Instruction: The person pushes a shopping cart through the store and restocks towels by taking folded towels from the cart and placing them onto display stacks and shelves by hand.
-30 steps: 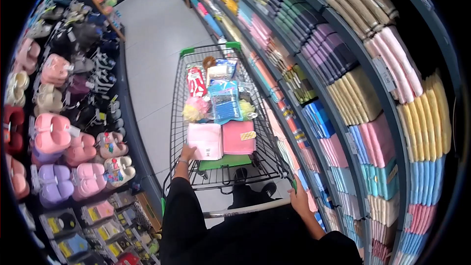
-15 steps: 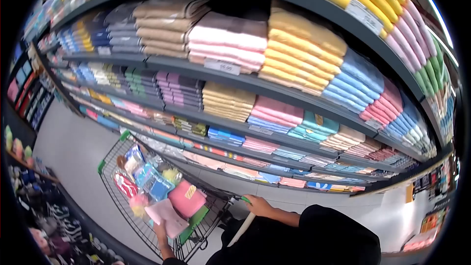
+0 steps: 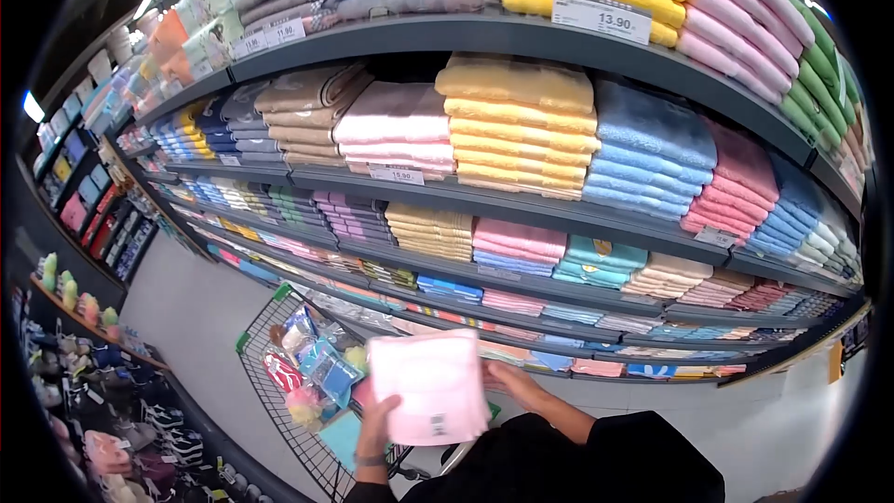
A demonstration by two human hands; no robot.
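A folded light pink towel (image 3: pixel 428 384) is held up in front of my body, above the near end of the wire cart (image 3: pixel 279 428). My left hand (image 3: pixel 377 424) grips its left edge, thumb on the front face. At its right edge is my right hand (image 3: pixel 507 384), its fingers partly hidden behind the towel. Inside the cart lie a blue package (image 3: pixel 331 371), a red-and-white package (image 3: pixel 282 370) and a pink-and-yellow puff (image 3: pixel 304 405). A light blue item (image 3: pixel 342 438) shows beside my left wrist.
Long dark shelves (image 3: pixel 521 200) hold stacked towels, among them a yellow stack (image 3: pixel 521 130), a blue stack (image 3: pixel 647 149) and a light pink stack (image 3: pixel 396 130). Shoes (image 3: pixel 107 452) hang on a rack at the lower left. Grey floor (image 3: pixel 177 303) shows left of the cart.
My left hand has lifted the light pink towel out of the cart. My right hand has left the cart handle and moved to the towel. The view has turned toward the right-hand shelves.
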